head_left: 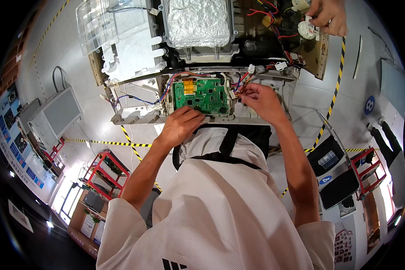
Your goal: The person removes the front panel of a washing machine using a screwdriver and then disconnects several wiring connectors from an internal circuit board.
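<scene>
A green circuit board (204, 100) with a gold-coloured ribbon piece on it lies in the white front panel (252, 120) of an opened appliance. My left hand (183, 126) is closed, its bent fingers holding the board's lower edge. At the board's right end, my right hand (263, 103) pinches a bundle of thin coloured wires (241, 89). A small white connector (251, 69) stands just above these wires. Red and blue wires (168, 85) run along the left side and over the top of the board.
Behind the panel sits a foil-covered metal box (198, 22) in the appliance. A clear plastic tray (96, 27) is at far left. At far right, another person's hand (330, 17) holds a round white part (307, 29). Striped tape (337, 85) marks the floor; red-framed carts (104, 173) stand around.
</scene>
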{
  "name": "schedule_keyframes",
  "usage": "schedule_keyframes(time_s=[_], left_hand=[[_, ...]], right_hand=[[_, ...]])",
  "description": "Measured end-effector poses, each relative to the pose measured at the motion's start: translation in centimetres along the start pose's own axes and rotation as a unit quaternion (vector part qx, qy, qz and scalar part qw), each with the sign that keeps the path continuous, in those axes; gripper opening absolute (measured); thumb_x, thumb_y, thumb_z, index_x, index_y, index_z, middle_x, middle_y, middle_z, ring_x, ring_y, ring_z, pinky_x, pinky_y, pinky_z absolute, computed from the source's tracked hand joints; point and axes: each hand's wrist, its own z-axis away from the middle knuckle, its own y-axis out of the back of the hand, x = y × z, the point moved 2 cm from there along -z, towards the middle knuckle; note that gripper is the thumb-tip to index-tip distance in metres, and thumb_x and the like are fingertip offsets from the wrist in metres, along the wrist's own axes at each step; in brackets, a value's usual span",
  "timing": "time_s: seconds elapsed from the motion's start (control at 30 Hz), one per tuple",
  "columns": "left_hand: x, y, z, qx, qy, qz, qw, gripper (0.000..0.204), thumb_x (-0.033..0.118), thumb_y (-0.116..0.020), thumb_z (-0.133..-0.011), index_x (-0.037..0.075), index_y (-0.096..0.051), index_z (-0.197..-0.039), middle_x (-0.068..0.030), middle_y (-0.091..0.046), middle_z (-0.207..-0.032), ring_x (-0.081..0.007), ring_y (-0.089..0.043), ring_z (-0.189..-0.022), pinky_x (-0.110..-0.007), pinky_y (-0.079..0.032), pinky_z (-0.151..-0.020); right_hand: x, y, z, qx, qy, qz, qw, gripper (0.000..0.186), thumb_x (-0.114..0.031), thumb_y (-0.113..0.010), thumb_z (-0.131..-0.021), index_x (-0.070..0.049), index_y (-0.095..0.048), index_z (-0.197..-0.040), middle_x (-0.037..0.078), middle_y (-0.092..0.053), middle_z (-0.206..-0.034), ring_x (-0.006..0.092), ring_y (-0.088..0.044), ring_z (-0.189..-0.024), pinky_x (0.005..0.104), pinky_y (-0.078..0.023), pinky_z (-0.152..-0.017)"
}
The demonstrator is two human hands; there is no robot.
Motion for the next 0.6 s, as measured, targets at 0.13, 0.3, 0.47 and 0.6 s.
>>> schedule_keyframes(time_s=[0.13,0.3,0.47,0.6], left_hand=[[0.08,0.06,-0.06,0.004,-0.001,-0.002,1.0,0.021,0.007,-0.072,-0.068,0.005,-0.068,-0.089,-0.0022,-0.063,-0.088,-0.0192,-0.059,-0.08,-0.03,-0.052,-0.07],[0.07,0.04,-0.11,0.008,0.001,0.004,1.0,0.021,0.007,-0.072,-0.068,0.005,-0.068,-0.089,-0.0024,-0.063,-0.087,-0.0192,-0.059,-0.08,-0.03,-0.052,-0.069],[0.08,0.06,-0.12,0.008,-0.001,0.002,1.0,0.021,0.007,-0.073,-0.068,0.005,-0.068,-0.089,-0.0023,-0.063,-0.087,-0.0192,-0.059,-0.08,-0.03,-0.052,-0.069],[0.06,0.03,-0.09,0.007,-0.002,0.0,1.0,0.021,0.007,-0.073,-0.068,0.005,-0.068,-0.089,-0.002,-0.063,-0.087,-0.0191,-0.059,-0.08,-0.029,-0.051,-0.069]], right_hand=[[0.14,0.02,-0.07,-0.002,-0.003,0.011,1.0,0.019,-0.01,-0.065,-0.081,0.0,-0.063,-0.097,0.006,-0.068,-0.085,0.0118,-0.065,-0.076,0.0246,-0.051,-0.07],[0.33,-0.01,-0.19,-0.001,-0.001,0.015,1.0,0.019,-0.01,-0.066,-0.081,0.0,-0.063,-0.097,0.006,-0.068,-0.084,0.0117,-0.065,-0.075,0.0245,-0.051,-0.07],[-0.08,0.0,0.0,0.004,-0.005,0.009,1.0,0.019,-0.01,-0.066,-0.08,-0.001,-0.064,-0.097,0.006,-0.068,-0.085,0.0123,-0.065,-0.076,0.0248,-0.051,-0.07],[0.11,0.01,-0.02,0.002,0.002,0.014,1.0,0.017,-0.005,-0.06,-0.081,0.001,-0.063,-0.096,0.007,-0.068,-0.085,0.0136,-0.066,-0.077,0.0258,-0.051,-0.071]])
